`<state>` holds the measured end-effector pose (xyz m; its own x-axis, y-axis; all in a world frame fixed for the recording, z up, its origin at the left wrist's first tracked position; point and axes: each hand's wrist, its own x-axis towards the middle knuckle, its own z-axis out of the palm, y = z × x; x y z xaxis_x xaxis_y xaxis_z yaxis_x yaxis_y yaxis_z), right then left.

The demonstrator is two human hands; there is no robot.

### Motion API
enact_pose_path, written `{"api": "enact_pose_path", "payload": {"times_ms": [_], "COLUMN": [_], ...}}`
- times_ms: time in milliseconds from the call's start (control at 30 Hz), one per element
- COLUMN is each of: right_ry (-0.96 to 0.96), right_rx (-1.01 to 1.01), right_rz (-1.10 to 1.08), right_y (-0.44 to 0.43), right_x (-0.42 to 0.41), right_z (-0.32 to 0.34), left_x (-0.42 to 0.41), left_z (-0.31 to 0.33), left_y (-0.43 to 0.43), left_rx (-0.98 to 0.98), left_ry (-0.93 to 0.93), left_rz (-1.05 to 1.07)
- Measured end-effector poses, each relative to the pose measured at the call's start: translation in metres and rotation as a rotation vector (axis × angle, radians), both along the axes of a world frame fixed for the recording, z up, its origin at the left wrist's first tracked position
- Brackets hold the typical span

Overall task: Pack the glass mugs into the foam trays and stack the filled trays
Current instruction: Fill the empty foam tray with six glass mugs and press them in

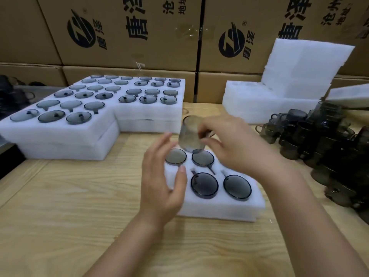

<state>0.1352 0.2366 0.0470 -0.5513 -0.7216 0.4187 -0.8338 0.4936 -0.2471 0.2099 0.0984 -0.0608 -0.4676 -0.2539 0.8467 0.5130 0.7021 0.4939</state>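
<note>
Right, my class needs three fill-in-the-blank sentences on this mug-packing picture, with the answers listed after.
The ___ hand holds a glass mug above the foam tray.
The table is made of ___.
The loose mugs are piled on the person's ___ side.
Missing words: right; wood; right.

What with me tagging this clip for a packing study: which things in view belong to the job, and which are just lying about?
Job in hand: right hand holding a glass mug; left hand, fingers open, at the foam tray; loose mugs; filled trays; empty trays.
Lying about: cardboard boxes; dark things at far left, too blurred to name.
</note>
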Motion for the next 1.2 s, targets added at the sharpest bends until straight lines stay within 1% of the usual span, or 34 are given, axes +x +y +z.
{"api": "enact_pose_path", "payload": {"times_ms": [33,100,133,167,200,267,333,400,467,500,600,667,767,933,1067,1200], "right_ry": [-0.033,-0.076,-0.09,-0.116,-0.163,-0.294,-0.417,-0.446,-0.407,-0.42,-0.561,-0.63,-0.624,-0.607,-0.578,-0.56], "right_rx": [0.009,0.026,0.011,-0.036,-0.111,-0.239,-0.217,-0.171,-0.188,-0.194,-0.134,-0.077,0.03,0.072,0.116,0.162], "right_rz": [0.066,0.147,0.166,0.178,0.181,0.138,0.06,0.019,0.008,0.008,0.07,0.104,0.112,0.126,0.13,0.134], "right_y": [-0.002,-0.006,-0.008,-0.01,-0.013,-0.02,-0.03,-0.041,-0.046,-0.045,-0.037,-0.03,-0.026,-0.028,-0.031,-0.032], "right_x": [0.006,0.013,0.013,0.014,0.013,0.014,0.015,0.016,0.016,0.015,0.008,0.005,0.004,0.005,0.005,0.004], "right_z": [-0.002,-0.008,-0.012,-0.017,-0.021,-0.028,-0.035,-0.042,-0.046,-0.046,-0.044,-0.044,-0.045,-0.046,-0.049,-0.053], "left_x": [-0.001,-0.001,-0.002,-0.002,-0.003,-0.004,-0.005,-0.005,-0.004,-0.002,0.007,0.014,0.017,0.009,0.005,0.004], "left_z": [0.002,0.006,0.008,0.01,0.01,0.011,0.009,0.006,0.005,0.005,0.001,-0.003,-0.009,-0.023,-0.029,-0.027], "left_y": [-0.006,-0.018,-0.024,-0.03,-0.036,-0.041,-0.041,-0.036,-0.034,-0.036,-0.051,-0.063,-0.074,-0.076,-0.078,-0.076], "left_rx": [0.094,0.275,0.337,0.371,0.381,0.349,0.282,0.249,0.213,0.202,0.208,0.256,0.373,0.368,0.416,0.411], "left_ry": [-0.065,-0.214,-0.262,-0.28,-0.272,-0.221,-0.205,-0.235,-0.257,-0.269,-0.329,-0.378,-0.443,-0.587,-0.605,-0.59], "left_rz": [-0.036,-0.22,-0.321,-0.375,-0.369,-0.243,-0.105,-0.072,-0.081,-0.105,-0.255,-0.375,-0.461,-0.483,-0.46,-0.436]}}
